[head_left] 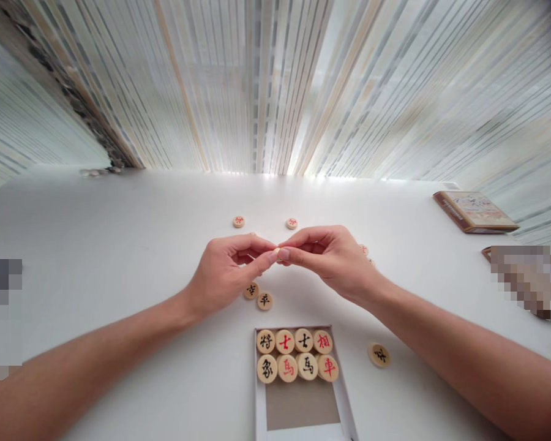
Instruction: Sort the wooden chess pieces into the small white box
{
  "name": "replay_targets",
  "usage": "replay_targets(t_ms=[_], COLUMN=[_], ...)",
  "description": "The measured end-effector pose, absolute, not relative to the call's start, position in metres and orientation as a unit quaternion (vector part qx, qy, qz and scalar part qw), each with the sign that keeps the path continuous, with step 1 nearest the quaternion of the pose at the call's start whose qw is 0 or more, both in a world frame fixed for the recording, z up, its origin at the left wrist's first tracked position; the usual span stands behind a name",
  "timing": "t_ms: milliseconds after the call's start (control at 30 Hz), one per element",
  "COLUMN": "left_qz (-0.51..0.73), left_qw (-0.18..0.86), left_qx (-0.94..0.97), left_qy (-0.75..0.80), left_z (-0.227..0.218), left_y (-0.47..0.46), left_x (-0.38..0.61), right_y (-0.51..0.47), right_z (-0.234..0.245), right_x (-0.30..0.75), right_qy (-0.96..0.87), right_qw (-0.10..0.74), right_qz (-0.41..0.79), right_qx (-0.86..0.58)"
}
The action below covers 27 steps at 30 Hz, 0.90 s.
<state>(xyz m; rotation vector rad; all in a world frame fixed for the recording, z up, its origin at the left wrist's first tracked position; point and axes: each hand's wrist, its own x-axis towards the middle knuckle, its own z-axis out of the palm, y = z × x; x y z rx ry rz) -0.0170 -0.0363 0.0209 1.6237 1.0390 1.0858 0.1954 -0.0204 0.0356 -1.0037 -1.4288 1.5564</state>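
Observation:
My left hand (227, 269) and my right hand (333, 260) meet above the middle of the table, thumb and fingers of each pinched on one small pale xiangqi piece (279, 253). Its face is hidden by my fingertips. Below my left hand lie two pieces with black characters, a nearer one (265, 301) and a farther one (251, 290). Closer to me stands an open shallow box (302, 407). Two rows of round wooden pieces (285, 342), marked in red or black, fill its far part; its grey bottom shows at the near part.
Two red-marked pieces, one left (239, 222) and one right (292, 223), lie beyond my hands. Another red piece (363, 250) is partly hidden behind my right hand. A black-marked piece (379, 354) lies right of the box. A flat printed box (477, 212) sits far right, before a striped curtain (275, 86).

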Motion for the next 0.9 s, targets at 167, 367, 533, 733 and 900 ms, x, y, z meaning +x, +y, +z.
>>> replay_targets(t_ms=[167,367,533,733,900], left_qz=[0.467,0.484,0.473,0.466,0.461], left_qw=[0.523,0.566,0.576,0.547,0.487], left_qx=[0.588,0.538,0.551,0.584,0.649], left_qy=[0.403,0.396,0.375,0.378,0.36], left_z=[0.0224,0.0224,0.0221,0.0212,0.0146], left_y=[-0.035,-0.0334,-0.033,-0.0365,-0.0389], left_x=[-0.0135,-0.0136,-0.0139,-0.0135,-0.0164], right_y=[-0.0174,-0.0149,-0.0156,-0.0209,-0.0219], right_z=[0.0325,0.0324,0.0355,0.0351,0.0317], right_x=[0.1952,0.1965,0.1975,0.1955,0.1951], right_qy=[-0.527,-0.489,-0.49,-0.512,-0.509], right_qw=[0.394,0.371,0.345,0.355,0.353], right_qz=[0.654,0.708,0.716,0.667,0.648], right_qx=[-0.372,-0.348,-0.359,-0.41,-0.444])
